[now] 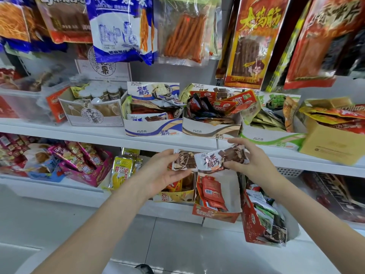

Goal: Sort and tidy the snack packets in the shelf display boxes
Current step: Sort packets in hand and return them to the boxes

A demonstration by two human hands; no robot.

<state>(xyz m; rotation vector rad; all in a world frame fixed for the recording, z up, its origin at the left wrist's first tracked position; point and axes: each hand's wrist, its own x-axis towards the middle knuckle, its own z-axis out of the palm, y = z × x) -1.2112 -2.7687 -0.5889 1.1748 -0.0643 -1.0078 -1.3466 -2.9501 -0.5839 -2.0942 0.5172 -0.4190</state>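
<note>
Centre of frame, just below the upper shelf (110, 138) edge: two brown-and-white packets (209, 160) printed 坚果脆巧, overlapping. Left hand (164, 171) under their left end, thumb pinching on top; right hand (248, 157) gripping the right end. Above, on the shelf: three display boxes with the same 坚果脆巧 wording, blue box (153, 130), brown box (211, 131) and green box (270, 139), all stuffed untidily with mixed packets. Upper right: hanging red bag (254, 42) reading 大鸡筋.
</note>
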